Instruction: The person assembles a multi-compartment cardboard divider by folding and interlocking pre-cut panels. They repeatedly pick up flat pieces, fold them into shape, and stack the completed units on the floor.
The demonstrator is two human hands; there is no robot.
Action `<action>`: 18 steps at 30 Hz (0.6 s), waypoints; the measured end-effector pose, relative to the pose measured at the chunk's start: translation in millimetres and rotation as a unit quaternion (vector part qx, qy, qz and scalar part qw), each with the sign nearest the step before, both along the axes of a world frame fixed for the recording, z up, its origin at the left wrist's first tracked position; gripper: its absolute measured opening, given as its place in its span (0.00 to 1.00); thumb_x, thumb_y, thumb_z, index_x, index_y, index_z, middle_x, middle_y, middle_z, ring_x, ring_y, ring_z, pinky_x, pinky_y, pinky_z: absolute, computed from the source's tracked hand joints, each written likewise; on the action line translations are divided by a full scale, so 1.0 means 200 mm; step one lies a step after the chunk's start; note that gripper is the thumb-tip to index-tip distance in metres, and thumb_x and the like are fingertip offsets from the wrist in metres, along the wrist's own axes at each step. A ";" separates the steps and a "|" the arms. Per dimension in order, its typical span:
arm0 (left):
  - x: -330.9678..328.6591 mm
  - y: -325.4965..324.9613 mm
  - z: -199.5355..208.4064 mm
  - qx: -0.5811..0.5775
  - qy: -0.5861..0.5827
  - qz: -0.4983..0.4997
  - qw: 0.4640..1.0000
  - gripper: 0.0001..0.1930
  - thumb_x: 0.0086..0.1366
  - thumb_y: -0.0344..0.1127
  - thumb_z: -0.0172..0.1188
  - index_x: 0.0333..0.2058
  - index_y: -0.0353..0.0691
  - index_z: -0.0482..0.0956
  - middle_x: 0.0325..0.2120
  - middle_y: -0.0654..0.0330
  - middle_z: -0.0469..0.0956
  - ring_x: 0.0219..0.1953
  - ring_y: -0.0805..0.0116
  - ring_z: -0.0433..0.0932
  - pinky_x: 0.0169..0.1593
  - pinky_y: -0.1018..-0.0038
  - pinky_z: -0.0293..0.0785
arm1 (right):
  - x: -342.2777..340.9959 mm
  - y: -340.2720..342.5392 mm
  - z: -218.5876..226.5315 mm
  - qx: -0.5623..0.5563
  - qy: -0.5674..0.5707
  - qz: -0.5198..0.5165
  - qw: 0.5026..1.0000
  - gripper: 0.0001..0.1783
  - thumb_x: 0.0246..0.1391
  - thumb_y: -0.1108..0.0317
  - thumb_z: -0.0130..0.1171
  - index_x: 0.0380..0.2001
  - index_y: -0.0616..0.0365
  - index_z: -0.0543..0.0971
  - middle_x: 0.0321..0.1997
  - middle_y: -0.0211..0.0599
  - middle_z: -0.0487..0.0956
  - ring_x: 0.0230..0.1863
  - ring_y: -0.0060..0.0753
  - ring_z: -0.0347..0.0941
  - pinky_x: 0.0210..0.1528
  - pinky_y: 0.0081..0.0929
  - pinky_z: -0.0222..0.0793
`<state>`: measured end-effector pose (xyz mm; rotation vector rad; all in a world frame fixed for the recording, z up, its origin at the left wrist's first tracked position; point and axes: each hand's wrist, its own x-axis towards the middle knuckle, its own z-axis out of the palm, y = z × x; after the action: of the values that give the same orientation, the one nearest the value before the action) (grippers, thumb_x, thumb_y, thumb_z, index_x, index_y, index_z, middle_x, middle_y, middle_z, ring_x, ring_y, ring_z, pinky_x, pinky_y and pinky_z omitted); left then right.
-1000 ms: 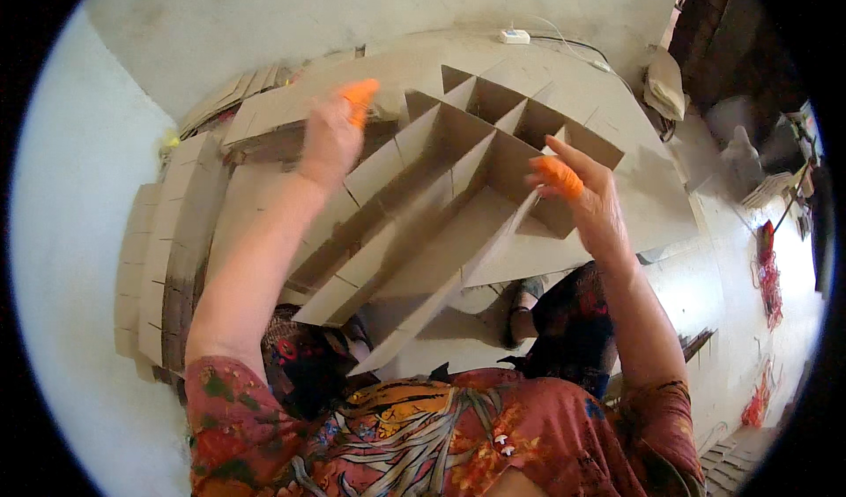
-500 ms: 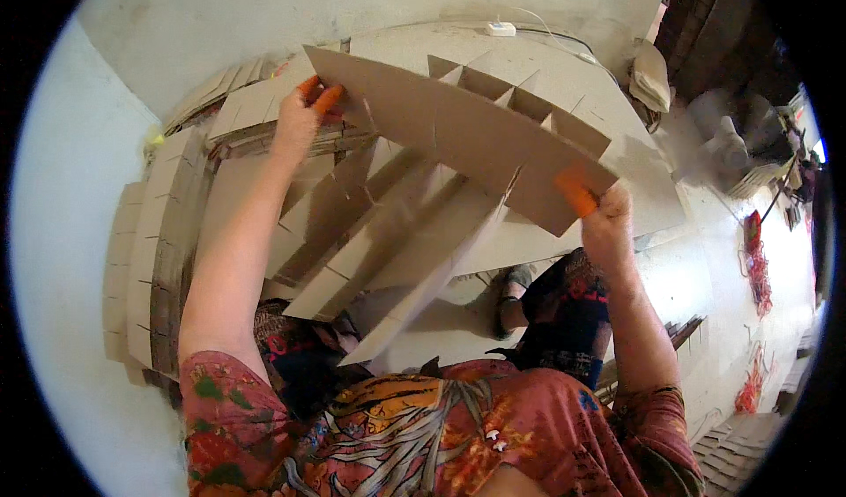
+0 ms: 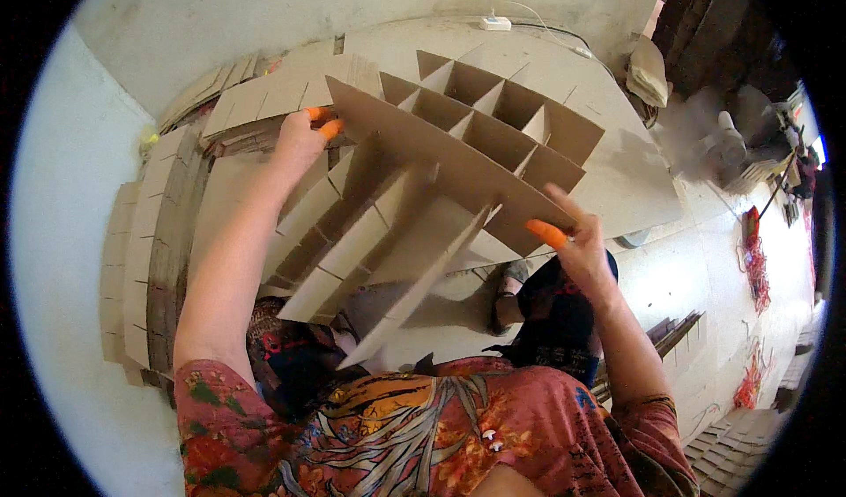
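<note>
A partly assembled cardboard divider grid [image 3: 504, 140] leans in front of me, with several long slotted strips [image 3: 339, 272] fanning toward my lap. Across them stands one cardboard cross strip [image 3: 441, 158], slotted over the long strips. My left hand [image 3: 302, 140], with orange covers on its fingertips, is closed on the left end of this cross strip. At its right end my right hand [image 3: 583, 248] pinches it, the orange-tipped thumb on the near face and fingers at the top edge. Farther back, crossed strips form square cells.
Slotted cardboard strips lie in stacks [image 3: 159, 233] at the left and in another stack [image 3: 273, 100] by the wall. A large cardboard sheet [image 3: 608, 162] lies beneath the grid. A white power strip [image 3: 495, 23] sits at the back, and red strings [image 3: 755, 263] lie at the right.
The cross strip has come down and nearer, showing more of the cells behind it. My right hand moved down and left with its end; my left hand moved slightly down.
</note>
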<state>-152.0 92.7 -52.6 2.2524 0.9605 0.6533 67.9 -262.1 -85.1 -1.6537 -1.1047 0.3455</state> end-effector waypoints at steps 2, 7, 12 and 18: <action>-0.03 -0.06 0.00 0.070 -0.007 -0.037 0.997 0.20 0.54 0.36 0.64 0.43 0.29 0.75 0.31 0.50 0.79 0.31 0.61 0.77 0.38 0.69 0.72 | -0.03 0.02 0.14 0.037 -0.100 0.013 0.994 0.32 0.46 0.74 0.63 0.56 0.60 0.66 0.37 0.45 0.80 0.40 0.34 0.76 0.40 0.30 0.71; 0.01 -0.25 0.03 0.123 0.145 -0.092 0.978 0.18 0.53 0.33 0.61 0.43 0.30 0.74 0.25 0.47 0.77 0.29 0.57 0.77 0.34 0.66 0.71 | -0.03 0.05 0.24 -0.138 -0.286 0.104 0.942 0.34 0.49 0.73 0.60 0.60 0.48 0.62 0.33 0.51 0.79 0.34 0.51 0.76 0.41 0.30 0.70; -0.02 -0.23 0.04 -0.045 0.134 -0.117 0.983 0.16 0.55 0.30 0.59 0.43 0.31 0.75 0.21 0.62 0.75 0.21 0.77 0.69 0.23 0.73 0.63 | 0.00 0.03 0.35 -0.170 -0.289 0.124 0.934 0.35 0.46 0.80 0.55 0.60 0.49 0.63 0.22 0.54 0.74 0.27 0.57 0.72 0.32 0.42 0.69; -0.05 -0.01 0.02 0.057 0.089 0.023 0.994 0.20 0.57 0.45 0.62 0.41 0.34 0.77 0.28 0.55 0.79 0.30 0.64 0.76 0.33 0.69 0.70 | 0.08 0.08 0.22 -0.138 -0.343 0.118 0.921 0.35 0.43 0.81 0.50 0.59 0.46 0.64 0.24 0.52 0.75 0.26 0.54 0.73 0.29 0.43 0.69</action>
<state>-162.3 90.0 -49.0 2.4287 1.0893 0.5457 83.4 -246.4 -42.0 -1.9594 -1.8582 0.0618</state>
